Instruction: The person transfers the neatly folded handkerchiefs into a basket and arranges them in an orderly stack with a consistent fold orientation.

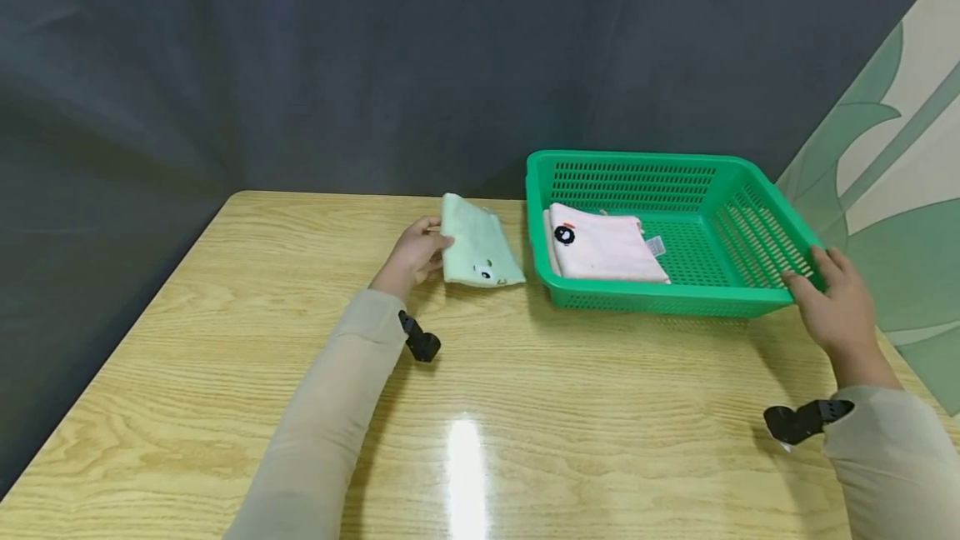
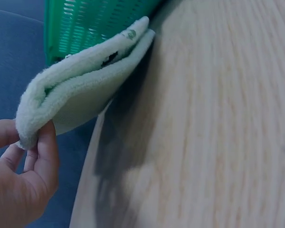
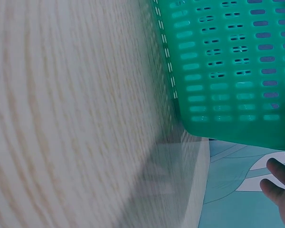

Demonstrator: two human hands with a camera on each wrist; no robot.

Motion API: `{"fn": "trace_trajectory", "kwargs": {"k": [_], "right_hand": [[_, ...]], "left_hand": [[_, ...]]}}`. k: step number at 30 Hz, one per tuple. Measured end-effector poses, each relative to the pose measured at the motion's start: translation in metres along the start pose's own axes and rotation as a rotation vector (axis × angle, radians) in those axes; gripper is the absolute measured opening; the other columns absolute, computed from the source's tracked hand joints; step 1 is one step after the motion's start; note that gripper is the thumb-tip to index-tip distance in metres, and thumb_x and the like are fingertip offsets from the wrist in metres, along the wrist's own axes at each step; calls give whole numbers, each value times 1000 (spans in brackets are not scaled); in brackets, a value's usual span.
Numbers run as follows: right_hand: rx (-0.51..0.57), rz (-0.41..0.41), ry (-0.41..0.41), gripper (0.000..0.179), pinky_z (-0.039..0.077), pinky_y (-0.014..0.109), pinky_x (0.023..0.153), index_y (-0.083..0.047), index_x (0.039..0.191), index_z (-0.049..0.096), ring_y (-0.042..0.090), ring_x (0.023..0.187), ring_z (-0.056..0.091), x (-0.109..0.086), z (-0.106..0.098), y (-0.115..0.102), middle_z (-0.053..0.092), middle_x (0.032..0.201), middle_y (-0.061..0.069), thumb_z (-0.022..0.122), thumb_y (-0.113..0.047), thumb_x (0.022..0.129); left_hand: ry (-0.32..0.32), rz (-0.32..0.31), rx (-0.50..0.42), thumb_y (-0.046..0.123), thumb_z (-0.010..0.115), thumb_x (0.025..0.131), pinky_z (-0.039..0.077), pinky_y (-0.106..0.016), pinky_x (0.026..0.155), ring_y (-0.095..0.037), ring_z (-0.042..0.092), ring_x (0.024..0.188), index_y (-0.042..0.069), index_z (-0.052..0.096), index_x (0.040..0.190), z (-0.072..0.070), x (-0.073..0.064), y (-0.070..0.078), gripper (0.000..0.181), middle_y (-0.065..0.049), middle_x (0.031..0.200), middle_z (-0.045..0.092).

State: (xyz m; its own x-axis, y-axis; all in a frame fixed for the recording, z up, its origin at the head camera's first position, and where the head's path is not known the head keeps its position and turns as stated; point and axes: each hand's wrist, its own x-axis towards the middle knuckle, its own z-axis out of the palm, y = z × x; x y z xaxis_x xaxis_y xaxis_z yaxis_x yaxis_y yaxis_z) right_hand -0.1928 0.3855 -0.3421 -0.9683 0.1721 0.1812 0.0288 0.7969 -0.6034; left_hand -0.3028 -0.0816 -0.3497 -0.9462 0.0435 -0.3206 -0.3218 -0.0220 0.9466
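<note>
My left hand [image 1: 416, 252] pinches one edge of a folded pale green towel [image 1: 480, 240] with a small embroidered face near its front edge. In the left wrist view the towel [image 2: 85, 71] shows thick folded layers and is raised off the table, thumb and fingers [image 2: 47, 156] on either side of its fold. At the front right corner of a green plastic basket [image 1: 667, 290], my right hand [image 1: 840, 307] grips the rim. Inside the basket, on its left side, lies a folded pink towel [image 1: 607, 248] with a round black patch.
The basket stands at the back right of a light wood table [image 1: 562, 407], just right of the pale green towel. A dark curtain [image 1: 420, 65] hangs behind the table. A wall with a leaf pattern [image 1: 900, 190] borders the right side.
</note>
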Motion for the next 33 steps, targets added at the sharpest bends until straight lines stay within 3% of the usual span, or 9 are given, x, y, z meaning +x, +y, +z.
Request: {"fn": "trace_trajectory", "kwargs": {"k": [10,19,33], "right_hand": [[19,7,-4,58,1,63,89,1,136,5,47,121,-6,-3,2,2,-5,139,24,31,-27,92],[15,3,-7,58,1,63,89,1,136,5,47,121,-6,-3,2,2,-5,139,25,31,-27,92],[11,16,-10,59,1,63,89,1,136,5,47,121,-6,-1,0,-1,-6,139,23,31,-27,92]], "left_hand": [[-13,42,-44,2,52,84,41,-27,63,-20,49,84,11,43,122,4,-8,7,40,-9,101,45],[-36,78,-101,0,52,84,37,-33,71,-21,47,83,9,44,121,7,-15,16,39,-8,98,44],[-64,123,-159,1,52,84,40,-33,71,-19,50,81,10,43,121,7,-29,31,39,-8,99,45]]}}
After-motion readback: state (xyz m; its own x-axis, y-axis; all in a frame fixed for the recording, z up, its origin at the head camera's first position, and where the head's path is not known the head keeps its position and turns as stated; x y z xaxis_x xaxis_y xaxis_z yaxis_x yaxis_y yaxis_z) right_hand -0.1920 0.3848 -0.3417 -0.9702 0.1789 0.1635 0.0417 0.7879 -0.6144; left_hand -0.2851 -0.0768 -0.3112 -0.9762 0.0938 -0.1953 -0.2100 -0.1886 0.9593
